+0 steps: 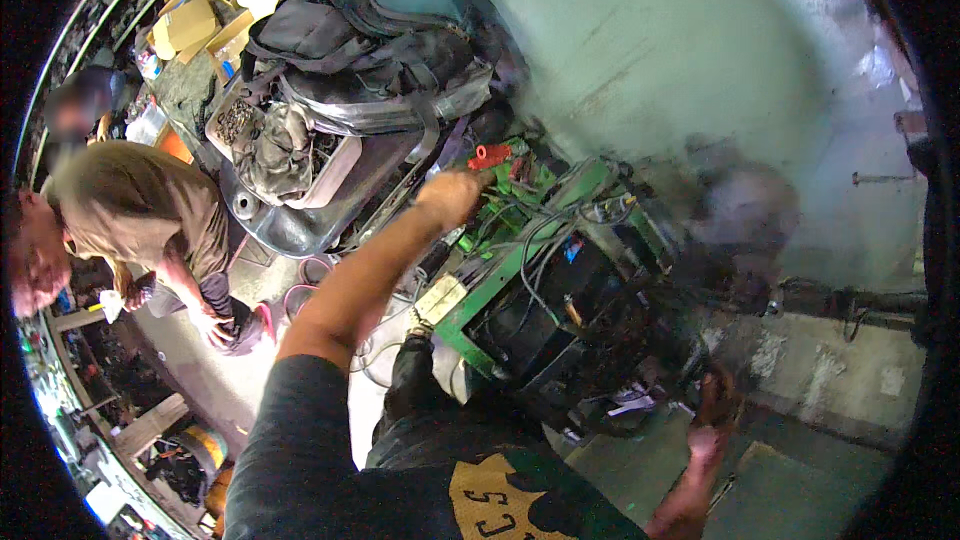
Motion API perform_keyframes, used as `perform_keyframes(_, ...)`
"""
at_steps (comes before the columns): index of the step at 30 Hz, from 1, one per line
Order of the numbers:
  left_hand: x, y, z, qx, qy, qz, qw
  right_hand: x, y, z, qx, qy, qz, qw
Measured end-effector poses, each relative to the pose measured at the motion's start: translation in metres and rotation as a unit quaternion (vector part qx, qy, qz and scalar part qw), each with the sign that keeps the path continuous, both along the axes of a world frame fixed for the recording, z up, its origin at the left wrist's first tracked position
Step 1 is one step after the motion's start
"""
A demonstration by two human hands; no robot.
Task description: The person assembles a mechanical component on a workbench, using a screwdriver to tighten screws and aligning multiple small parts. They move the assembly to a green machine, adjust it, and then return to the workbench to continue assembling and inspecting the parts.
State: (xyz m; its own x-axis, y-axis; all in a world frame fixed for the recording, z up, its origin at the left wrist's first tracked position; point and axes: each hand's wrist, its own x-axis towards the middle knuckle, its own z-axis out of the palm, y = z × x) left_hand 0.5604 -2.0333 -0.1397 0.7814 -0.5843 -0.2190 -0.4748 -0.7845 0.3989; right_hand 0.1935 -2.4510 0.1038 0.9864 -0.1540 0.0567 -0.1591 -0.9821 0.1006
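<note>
A green metal frame (478,305) with dark machinery and grey cables stands in front of me. My left hand (450,200) reaches across to its far left corner. The fingers look curled, right beside a red handle-like piece (490,156); what they hold, if anything, is hidden. Green wires (510,205) lie just right of that hand. Low on the right, my right hand (712,402) is at the side of the dark machinery (610,340). Its fingers are dark and blurred, so their grip does not show. A pale box-shaped part (440,298) sits at the frame's near left corner.
A black padded seat (350,40) bears a tray (345,165) with dark cloth. Opened yellow cartons (185,25) are piled behind. Another person (150,205) sits at the left, near crowded shelves (150,425). Hoses (300,295) lie on the floor; a wall (660,50) rises beyond.
</note>
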Motion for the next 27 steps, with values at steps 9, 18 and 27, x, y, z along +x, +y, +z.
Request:
perform_keyframes(9, -0.032, 0.087, 0.007, 0.045, -0.090, 0.093, 0.991, 0.019, 0.011, 0.012, 0.016, 0.017, 0.022, 0.999)
perform_keyframes(18, -0.062, -0.011, -0.005, 0.021, 0.036, -0.005, 0.999, 0.005, -0.003, 0.002, -0.028, -0.029, 0.054, 0.998)
perform_keyframes(27, -0.043, 0.004, -0.025, -0.100, 0.111, 0.143, 0.978, 0.010, 0.021, -0.001, -0.063, -0.039, 0.047, 0.996)
